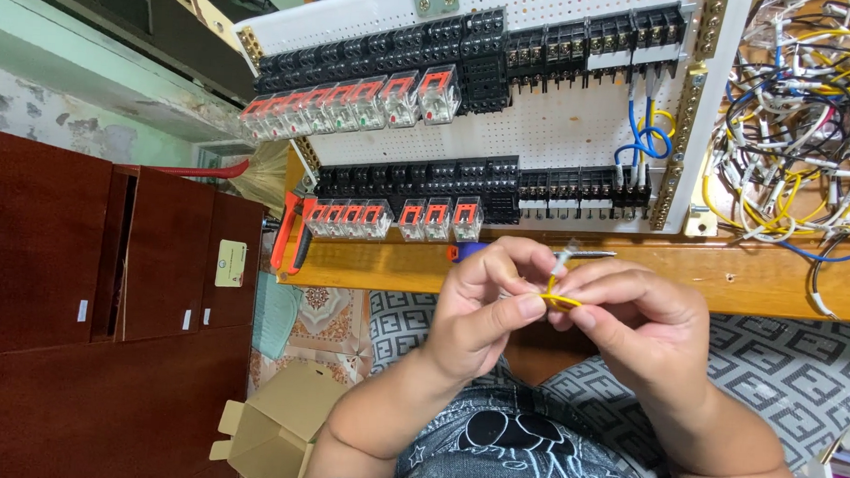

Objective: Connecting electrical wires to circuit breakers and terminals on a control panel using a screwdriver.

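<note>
My left hand (pixel 485 300) and my right hand (pixel 639 323) meet in the middle of the head view, fingertips together. Between them they pinch a short yellow wire (pixel 561 300) with a white sleeve at its end. A screwdriver with a metal shaft (pixel 589 254) and a blue handle lies on the wooden table edge (pixel 752 280) just behind my fingers. Both hands hover above my lap, in front of a white perforated panel (pixel 557 130).
The panel carries rows of black terminal blocks (pixel 428 176) and clear relays with orange tops (pixel 354 104). Blue wires (pixel 643 139) loop on it. A tangle of loose wires (pixel 819 124) lies right. Orange pliers (pixel 290 232), a cardboard box (pixel 274 430) and brown cabinets (pixel 103 280) are left.
</note>
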